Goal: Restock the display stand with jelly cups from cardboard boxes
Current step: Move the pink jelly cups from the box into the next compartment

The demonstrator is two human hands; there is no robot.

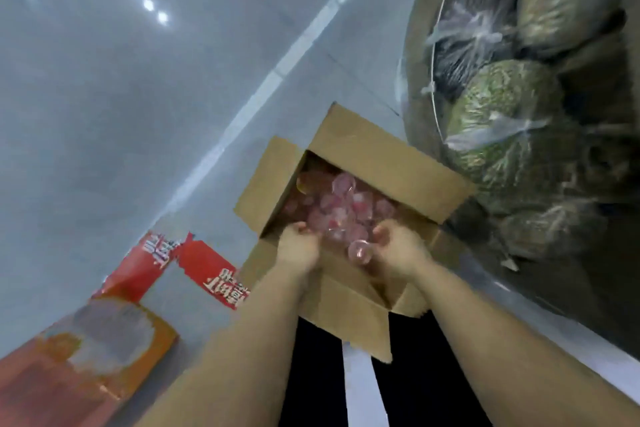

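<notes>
An open brown cardboard box (381, 152) stands on the grey floor, its flaps spread outward. Inside lie several pink jelly cups (346, 204), blurred by motion. Both my hands reach into the near side of the box. My left hand (299, 246) is curled with its fingers down among the cups; what it holds is hidden. My right hand (398, 248) cups a clear pink jelly cup (360, 251) against its palm and fingers.
A round display stand (519, 114) with bagged green and dark goods rises at the right, close to the box. Red printed cartons (207, 267) and an orange box (104, 340) lie on the floor at the lower left. My dark trouser legs (311, 374) show below the box.
</notes>
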